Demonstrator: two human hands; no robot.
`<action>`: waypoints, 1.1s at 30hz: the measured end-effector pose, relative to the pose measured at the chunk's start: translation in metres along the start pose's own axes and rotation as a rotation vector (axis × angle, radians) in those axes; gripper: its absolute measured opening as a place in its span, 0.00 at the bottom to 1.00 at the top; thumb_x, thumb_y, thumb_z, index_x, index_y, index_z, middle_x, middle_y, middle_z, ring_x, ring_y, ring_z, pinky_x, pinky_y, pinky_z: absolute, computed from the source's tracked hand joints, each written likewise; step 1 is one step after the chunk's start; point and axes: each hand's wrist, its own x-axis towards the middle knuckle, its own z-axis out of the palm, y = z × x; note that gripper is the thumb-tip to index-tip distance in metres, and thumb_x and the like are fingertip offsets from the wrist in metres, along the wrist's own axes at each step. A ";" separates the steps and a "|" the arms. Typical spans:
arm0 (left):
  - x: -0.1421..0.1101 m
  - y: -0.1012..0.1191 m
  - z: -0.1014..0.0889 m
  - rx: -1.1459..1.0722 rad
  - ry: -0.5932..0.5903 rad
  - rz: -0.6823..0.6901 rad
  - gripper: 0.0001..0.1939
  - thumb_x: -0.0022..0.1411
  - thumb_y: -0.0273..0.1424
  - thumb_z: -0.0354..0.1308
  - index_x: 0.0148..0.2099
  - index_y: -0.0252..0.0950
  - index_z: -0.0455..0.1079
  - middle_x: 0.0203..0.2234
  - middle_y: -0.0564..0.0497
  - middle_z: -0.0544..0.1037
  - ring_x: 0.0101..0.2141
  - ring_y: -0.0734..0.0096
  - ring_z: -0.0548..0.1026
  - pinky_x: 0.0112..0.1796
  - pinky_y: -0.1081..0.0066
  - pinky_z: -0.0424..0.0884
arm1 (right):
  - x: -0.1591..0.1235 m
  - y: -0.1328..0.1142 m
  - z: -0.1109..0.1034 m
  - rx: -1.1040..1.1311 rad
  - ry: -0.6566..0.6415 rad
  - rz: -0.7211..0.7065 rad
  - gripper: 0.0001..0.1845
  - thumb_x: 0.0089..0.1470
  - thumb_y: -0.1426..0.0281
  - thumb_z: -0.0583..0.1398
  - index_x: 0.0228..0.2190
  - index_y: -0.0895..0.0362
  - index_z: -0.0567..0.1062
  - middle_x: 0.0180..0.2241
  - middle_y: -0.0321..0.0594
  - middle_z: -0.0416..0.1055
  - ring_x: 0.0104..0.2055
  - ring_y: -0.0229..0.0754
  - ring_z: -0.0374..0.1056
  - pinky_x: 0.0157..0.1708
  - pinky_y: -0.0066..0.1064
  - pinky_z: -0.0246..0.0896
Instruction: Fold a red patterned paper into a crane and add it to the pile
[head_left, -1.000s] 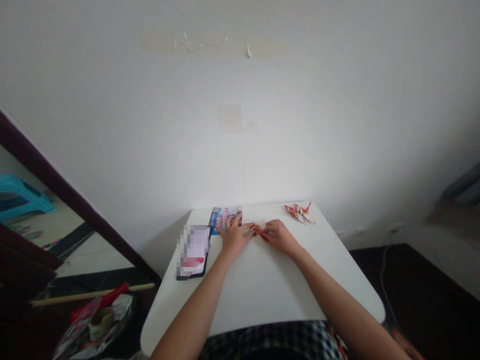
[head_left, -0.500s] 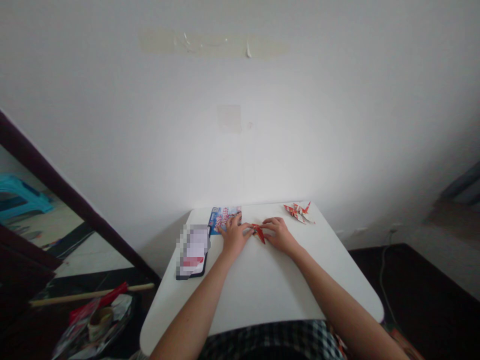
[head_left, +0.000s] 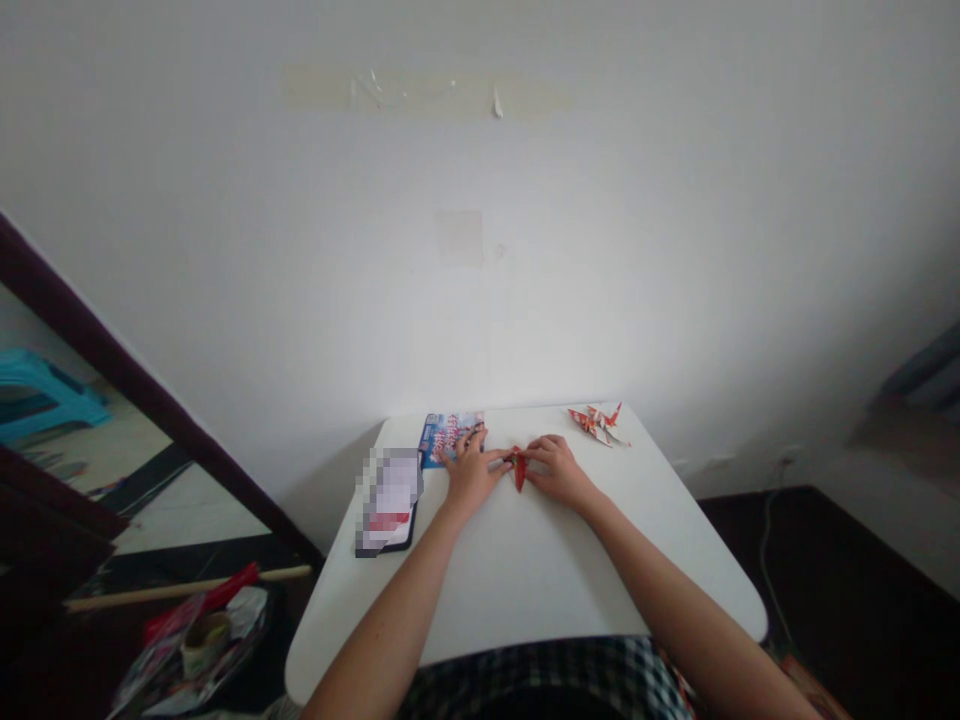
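Observation:
A small piece of folded red paper (head_left: 519, 473) is between my hands above the white table (head_left: 525, 570). My left hand (head_left: 472, 475) pinches its left side with thumb and forefinger, the other fingers spread over a blue printed sheet (head_left: 439, 440). From the right, the fingertips of my right hand (head_left: 559, 470) close on the same paper. One pointed end of it hangs down toward me. Red-and-white folded paper figures (head_left: 600, 424), which look like cranes, lie at the table's far right corner.
A phone (head_left: 394, 500), partly pixelated, lies on the table's left side. The wall (head_left: 600, 250) rises right behind the table. At lower left on the floor are a lined bin (head_left: 202, 650) and a wooden stick (head_left: 281, 573); a blue stool (head_left: 52, 390) stands farther left.
The folded paper has turned so that its lower point hangs straighter down, instead of slanting right. Both hands keep nearly the same place and hold.

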 end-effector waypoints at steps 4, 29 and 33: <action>0.000 0.001 0.000 -0.016 0.001 0.008 0.14 0.63 0.42 0.65 0.51 0.59 0.81 0.69 0.51 0.64 0.69 0.41 0.54 0.63 0.23 0.45 | -0.001 0.000 0.000 -0.004 0.000 0.002 0.18 0.55 0.69 0.68 0.48 0.47 0.82 0.47 0.44 0.78 0.54 0.50 0.66 0.56 0.45 0.64; 0.000 -0.005 -0.013 -0.057 -0.071 0.031 0.13 0.62 0.42 0.66 0.49 0.65 0.80 0.69 0.61 0.66 0.69 0.38 0.52 0.62 0.20 0.39 | 0.000 -0.001 -0.002 0.001 -0.010 0.035 0.19 0.53 0.70 0.69 0.47 0.48 0.82 0.48 0.43 0.78 0.54 0.50 0.69 0.56 0.44 0.64; 0.000 -0.005 -0.014 -0.038 -0.094 0.016 0.14 0.62 0.43 0.65 0.50 0.66 0.80 0.69 0.60 0.65 0.70 0.36 0.51 0.62 0.21 0.39 | 0.000 -0.002 -0.003 0.005 -0.005 0.038 0.18 0.53 0.69 0.69 0.47 0.48 0.82 0.48 0.43 0.79 0.54 0.50 0.69 0.55 0.44 0.65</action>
